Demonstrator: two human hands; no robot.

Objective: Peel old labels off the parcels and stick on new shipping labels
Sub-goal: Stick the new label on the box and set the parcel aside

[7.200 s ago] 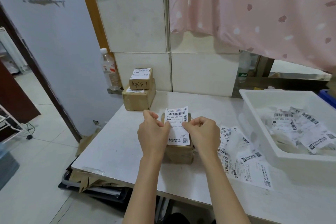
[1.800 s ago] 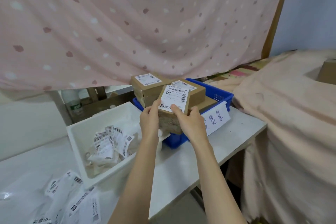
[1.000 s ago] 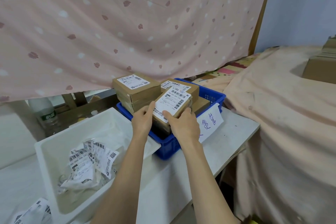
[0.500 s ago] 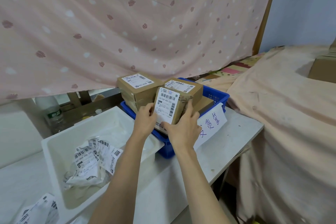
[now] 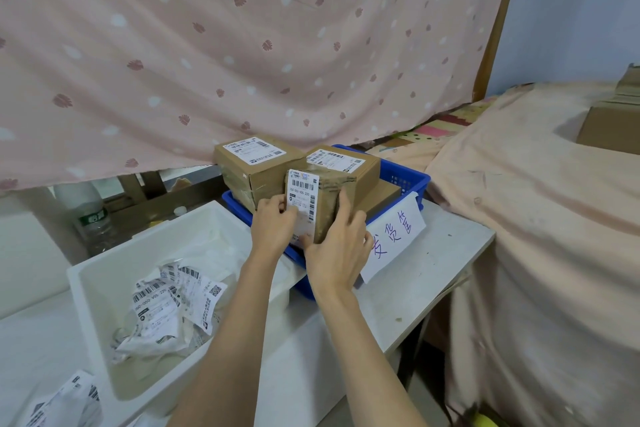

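Both hands hold a small parcel (image 5: 322,208) standing on edge in the blue crate (image 5: 405,180); the left hand (image 5: 273,227) has its fingers curled on the white shipping label (image 5: 301,201), hiding its lower left part, while the right hand (image 5: 337,253) clasps the parcel's taped side, forefinger stretched upward. Behind the hands sit two labelled boxes (image 5: 256,163); the parcel's base is hidden. Left of the left hand, a white bin (image 5: 90,291) holds crumpled peeled labels (image 5: 169,312), their print unreadable.

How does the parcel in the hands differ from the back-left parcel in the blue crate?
The held parcel stands on edge, its label facing the camera; the back-left parcel lies flat, label up. The held parcel is gripped by the left hand and right hand; the back-left parcel is untouched. Both are brown cardboard with white barcode labels, in the blue crate.
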